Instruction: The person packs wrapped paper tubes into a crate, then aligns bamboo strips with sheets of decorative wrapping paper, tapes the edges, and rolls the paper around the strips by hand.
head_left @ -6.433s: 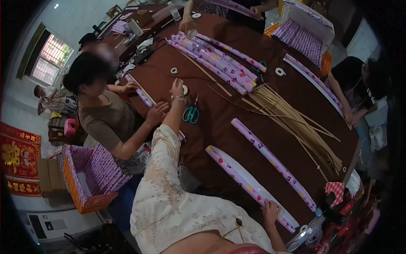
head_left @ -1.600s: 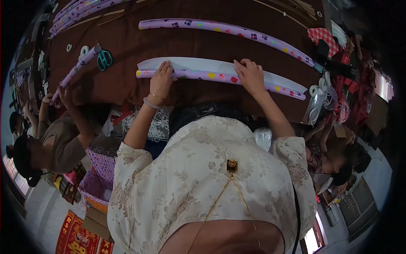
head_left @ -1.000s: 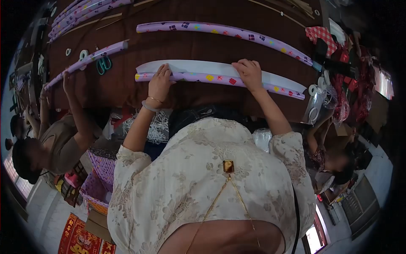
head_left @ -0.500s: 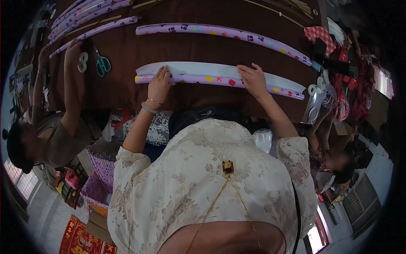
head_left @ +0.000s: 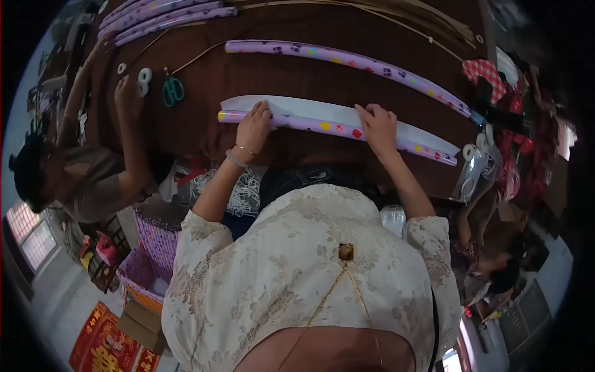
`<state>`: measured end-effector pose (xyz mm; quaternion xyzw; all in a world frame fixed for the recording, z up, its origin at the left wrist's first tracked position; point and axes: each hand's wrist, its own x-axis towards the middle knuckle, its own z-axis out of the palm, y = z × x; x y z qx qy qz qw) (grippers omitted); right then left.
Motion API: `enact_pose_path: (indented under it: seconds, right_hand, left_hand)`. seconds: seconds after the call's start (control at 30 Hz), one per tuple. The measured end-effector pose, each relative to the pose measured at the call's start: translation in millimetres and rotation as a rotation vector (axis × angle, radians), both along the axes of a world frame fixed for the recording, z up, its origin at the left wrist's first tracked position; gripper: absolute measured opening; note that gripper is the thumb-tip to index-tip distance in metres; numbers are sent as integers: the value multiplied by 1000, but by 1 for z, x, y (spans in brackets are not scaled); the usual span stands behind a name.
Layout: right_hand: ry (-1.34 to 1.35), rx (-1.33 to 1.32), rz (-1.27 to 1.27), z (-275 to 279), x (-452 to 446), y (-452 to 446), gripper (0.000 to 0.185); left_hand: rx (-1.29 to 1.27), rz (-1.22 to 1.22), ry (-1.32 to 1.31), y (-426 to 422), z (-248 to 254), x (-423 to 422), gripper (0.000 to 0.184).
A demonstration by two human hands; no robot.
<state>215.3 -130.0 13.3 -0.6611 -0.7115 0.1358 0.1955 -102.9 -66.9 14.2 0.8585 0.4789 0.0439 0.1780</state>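
Note:
A partly rolled sheet of purple patterned wrapping paper lies across the table in front of me, its white underside raised along the far edge. My left hand is closed over the roll near its left end, fingertips at the white flap. Toward the right part of the same roll, my right hand is closed with thumb and fingers at the paper's edge. Parts of the paper under both hands are hidden. Beyond it lies a second, fully rolled purple paper.
More purple rolls lie at the far left, by a co-worker's arm. Teal scissors and white tape rolls are nearby. Brown strips line the far side. A red checked cloth sits right, near another person.
The whole view has shifted, so the table appears farther right. My right fingers have curled in more. The co-worker's roll now lies with the others, and one of their hands is near the tape.

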Motion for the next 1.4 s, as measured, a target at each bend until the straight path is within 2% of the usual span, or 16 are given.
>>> enact_pose_path:
  seconds: [0.03, 0.17, 0.2, 0.3, 0.43, 0.5, 0.63, 0.97, 1.07, 1.13, 1.17, 1.23, 1.27, 1.3, 1.37, 1.4]
  right_hand:
    - [-124, 22, 23, 0, -3, 1, 20]
    - [-80, -37, -24, 3, -4, 1, 17]
    - [-67, -32, -4, -1, -7, 6, 17]
    - [-64, -34, -25, 3, 4, -4, 16]
    - [-55, 25, -55, -4, 3, -6, 25]
    - [-95, -48, -72, 1, 0, -1, 31]
    - [-225, 18, -34, 0, -6, 2, 29]
    - [-237, 91, 16, -3, 2, -8, 22]
    - [-173, 30, 0, -6, 9, -13, 22]
    - [186, -6, -141, -19, 18, -17, 17]
    - [181, -5, -151, -23, 24, -20, 17]
    - [607, 18, -513, -24, 36, -26, 17]
    - [677, 40, -595, -20, 44, -27, 19]
    - [670, 46, -604, -17, 50, -28, 19]
    - [401, 70, -533, -8, 57, -31, 22]
    - [397, 73, -546, -5, 56, -32, 22]
  left_hand:
    - [-2, -1, -16, 0, 0, 0, 38]
    - [152, -72, 0, 1, -19, -8, 25]
    - [144, -59, 93, 0, -26, -8, 34]
    - [40, -5, 24, 0, -14, -6, 34]
    - [68, -26, 3, 0, -12, -4, 37]
    - [7, -21, -21, 2, 1, 0, 37]
    - [4, -12, -35, 1, 3, 1, 40]
    - [-9, -24, -43, 2, 0, -1, 38]
    - [-1, -15, -45, 1, -2, -2, 38]
    - [5, -19, -30, 2, -1, -1, 39]
    - [5, -28, -35, 2, -1, -1, 39]
    - [6, -22, -51, 1, -3, -3, 38]
    - [6, -32, -58, 1, -4, -3, 38]
    - [5, -23, -51, 1, -5, -3, 39]
    - [-3, -27, -45, 1, -7, -5, 39]
    - [4, -37, -38, 1, -8, -6, 40]
